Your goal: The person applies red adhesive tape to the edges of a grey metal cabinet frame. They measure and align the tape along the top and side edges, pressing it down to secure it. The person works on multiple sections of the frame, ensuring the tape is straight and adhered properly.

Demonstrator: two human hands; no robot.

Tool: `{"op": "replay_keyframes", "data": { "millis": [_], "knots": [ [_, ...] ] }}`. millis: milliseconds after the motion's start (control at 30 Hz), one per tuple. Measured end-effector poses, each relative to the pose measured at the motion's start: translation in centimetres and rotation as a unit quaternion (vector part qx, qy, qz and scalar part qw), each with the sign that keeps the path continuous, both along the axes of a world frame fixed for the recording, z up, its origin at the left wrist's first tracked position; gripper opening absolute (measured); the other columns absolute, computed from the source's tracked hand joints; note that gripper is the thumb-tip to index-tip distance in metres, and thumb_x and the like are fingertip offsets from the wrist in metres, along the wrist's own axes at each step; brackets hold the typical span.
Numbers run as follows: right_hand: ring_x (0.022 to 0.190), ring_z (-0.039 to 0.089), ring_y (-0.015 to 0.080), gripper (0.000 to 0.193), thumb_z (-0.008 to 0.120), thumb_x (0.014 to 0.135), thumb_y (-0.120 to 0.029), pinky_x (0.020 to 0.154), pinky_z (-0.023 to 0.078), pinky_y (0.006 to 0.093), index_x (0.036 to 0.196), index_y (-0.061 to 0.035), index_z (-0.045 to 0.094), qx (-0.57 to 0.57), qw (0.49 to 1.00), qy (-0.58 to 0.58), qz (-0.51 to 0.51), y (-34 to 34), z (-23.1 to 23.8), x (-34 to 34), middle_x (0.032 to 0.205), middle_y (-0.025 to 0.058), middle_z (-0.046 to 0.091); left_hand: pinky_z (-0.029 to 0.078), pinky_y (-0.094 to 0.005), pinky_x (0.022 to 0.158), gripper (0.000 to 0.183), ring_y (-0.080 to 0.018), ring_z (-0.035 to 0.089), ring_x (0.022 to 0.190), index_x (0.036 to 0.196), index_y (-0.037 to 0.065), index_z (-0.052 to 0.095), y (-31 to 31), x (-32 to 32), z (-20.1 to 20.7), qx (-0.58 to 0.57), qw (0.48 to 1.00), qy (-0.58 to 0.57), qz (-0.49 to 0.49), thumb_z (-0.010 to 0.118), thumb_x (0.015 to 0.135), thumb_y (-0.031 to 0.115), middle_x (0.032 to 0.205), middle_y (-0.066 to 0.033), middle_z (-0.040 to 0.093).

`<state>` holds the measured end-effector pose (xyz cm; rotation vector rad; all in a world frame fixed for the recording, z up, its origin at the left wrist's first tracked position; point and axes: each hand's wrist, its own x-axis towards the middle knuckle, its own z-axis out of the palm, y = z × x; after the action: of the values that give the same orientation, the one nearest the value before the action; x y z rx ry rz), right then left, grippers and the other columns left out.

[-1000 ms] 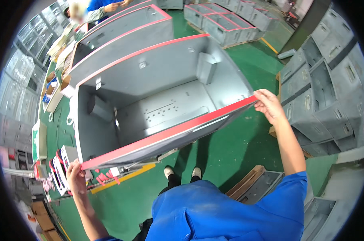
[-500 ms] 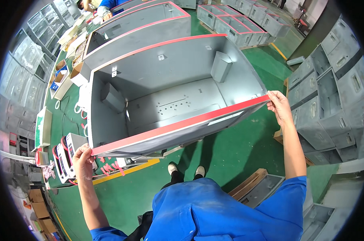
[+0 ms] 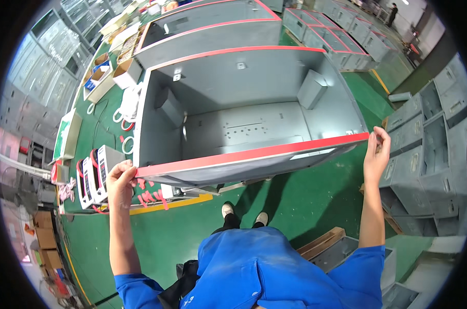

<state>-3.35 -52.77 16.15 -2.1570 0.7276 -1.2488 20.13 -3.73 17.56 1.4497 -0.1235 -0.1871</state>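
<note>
In front of me stands a large open grey metal cabinet (image 3: 207, 92), its hollow interior facing up, with small holes in its bottom panel. Red tape (image 3: 254, 152) runs along its near rim. At the near left corner my left hand (image 3: 121, 184) is closed, thumb and forefinger pinching the tape's end. My right hand (image 3: 377, 157) is just beside the near right corner, thumb and bent forefinger apart with a gap between them. I see nothing held in it.
Behind stands another grey cabinet (image 3: 213, 38) with red-edged rims. On the left, a green-topped table (image 3: 102, 134) carries parts bins, white rolls and red tape scraps (image 3: 153, 196). Stacked grey cabinets (image 3: 429, 149) line the right. A wooden pallet (image 3: 321, 243) lies near my right side.
My right hand has come off the red tape at the right corner, and its fingers have parted. My left hand still pinches the left end. The whole view has shifted slightly.
</note>
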Motion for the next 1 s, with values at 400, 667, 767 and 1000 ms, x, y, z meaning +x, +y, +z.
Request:
{"op": "replay_keyframes", "data": {
  "millis": [400, 667, 767, 1000],
  "knots": [
    [0.115, 0.043, 0.0320, 0.043, 0.057, 0.078, -0.014, 0.097, 0.032, 0.0437, 0.117, 0.0002, 0.047, -0.301, 0.920, 0.111, 0.224, 12.1, 0.3, 4.6, 0.121, 0.0163, 0.048, 0.040, -0.0177, 0.045, 0.009, -0.0068, 0.049, 0.051, 0.070, 0.001, 0.056, 0.1, -0.1, 0.2, -0.025, 0.999, 0.027, 0.009, 0.063, 0.072, -0.004, 0.075, -0.0046, 0.055],
    [0.116, 0.043, 0.0307, 0.050, 0.062, 0.070, -0.007, 0.099, 0.030, 0.0459, 0.117, -0.0004, 0.047, -0.340, 0.898, 0.145, 0.240, 13.1, -0.9, 5.2, 0.121, 0.0164, 0.048, 0.039, -0.0162, 0.039, 0.010, -0.0069, 0.050, 0.048, 0.069, 0.001, 0.056, 0.4, -0.2, 0.2, -0.035, 0.999, 0.031, 0.004, 0.065, 0.072, -0.002, 0.068, -0.0041, 0.055],
    [0.115, 0.044, 0.0310, 0.049, 0.060, 0.071, -0.006, 0.099, 0.029, 0.0461, 0.117, -0.0002, 0.047, -0.339, 0.899, 0.150, 0.234, 13.2, -0.7, 5.2, 0.122, 0.0168, 0.048, 0.038, -0.0159, 0.040, 0.010, -0.0068, 0.050, 0.048, 0.069, 0.001, 0.056, 0.3, 0.0, 0.4, -0.017, 0.999, 0.035, -0.005, 0.066, 0.071, 0.000, 0.065, -0.0034, 0.056],
    [0.117, 0.042, 0.0321, 0.049, 0.058, 0.071, -0.004, 0.099, 0.028, 0.0469, 0.119, -0.0004, 0.046, -0.337, 0.900, 0.147, 0.235, 13.3, -1.0, 5.3, 0.123, 0.0170, 0.047, 0.039, -0.0176, 0.046, 0.012, -0.0069, 0.051, 0.050, 0.066, 0.002, 0.056, 0.4, 0.0, 0.5, 0.006, 1.000, 0.017, -0.014, 0.067, 0.070, 0.004, 0.065, -0.0032, 0.056]
  ]
}}
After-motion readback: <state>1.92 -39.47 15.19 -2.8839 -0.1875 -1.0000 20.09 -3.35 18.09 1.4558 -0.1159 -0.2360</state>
